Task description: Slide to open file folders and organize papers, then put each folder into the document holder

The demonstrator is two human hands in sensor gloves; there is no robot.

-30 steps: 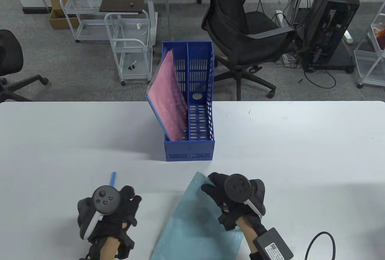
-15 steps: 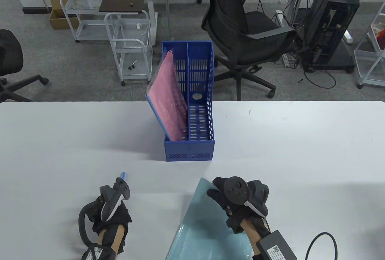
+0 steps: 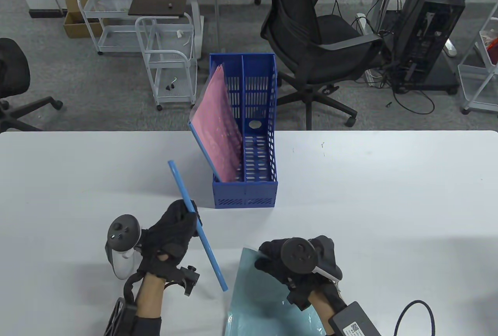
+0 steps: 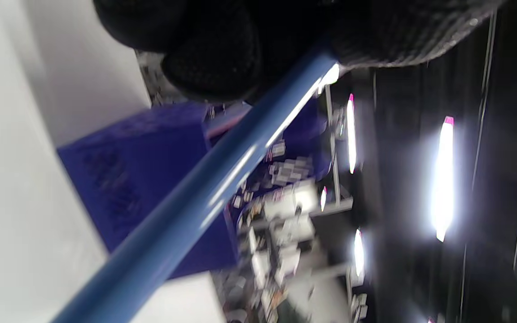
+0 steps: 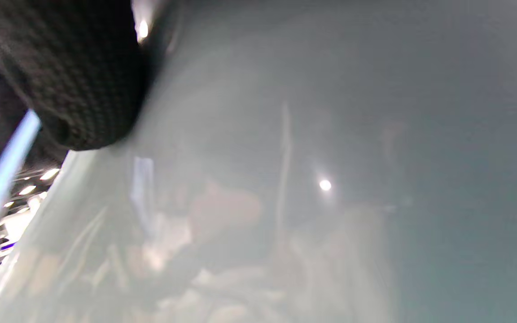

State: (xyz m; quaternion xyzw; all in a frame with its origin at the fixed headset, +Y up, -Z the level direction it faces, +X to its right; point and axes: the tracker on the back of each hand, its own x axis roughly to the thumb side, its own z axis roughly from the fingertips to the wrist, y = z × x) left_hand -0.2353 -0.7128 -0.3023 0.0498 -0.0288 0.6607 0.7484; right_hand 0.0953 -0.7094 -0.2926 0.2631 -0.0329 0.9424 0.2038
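Note:
My left hand [image 3: 175, 227] grips a long blue slide bar [image 3: 194, 221], lifted off the table and slanting from upper left to lower right; the same slide bar [image 4: 204, 193] crosses the left wrist view under my gloved fingers [image 4: 222, 49]. My right hand [image 3: 288, 262] holds the top corner of a translucent blue-green folder [image 3: 256, 293], which is raised near the table's front edge and fills the right wrist view as a grey-green sheet [image 5: 330, 157]. The blue document holder [image 3: 245, 192] stands at the table's middle, with a pink folder [image 3: 218, 133] leaning in its left compartment.
The holder's right compartment [image 3: 258, 145] shows no folder. Beyond the white table [image 3: 389, 180] are a black office chair [image 3: 311, 40], white wire carts [image 3: 167, 60] and a computer tower [image 3: 428, 28]. A black cable [image 3: 416, 312] trails at the front right.
My left hand turned over and rose toward the holder, bringing the blue bar up into full view. My right hand with the folder shifted slightly left and toward the front edge.

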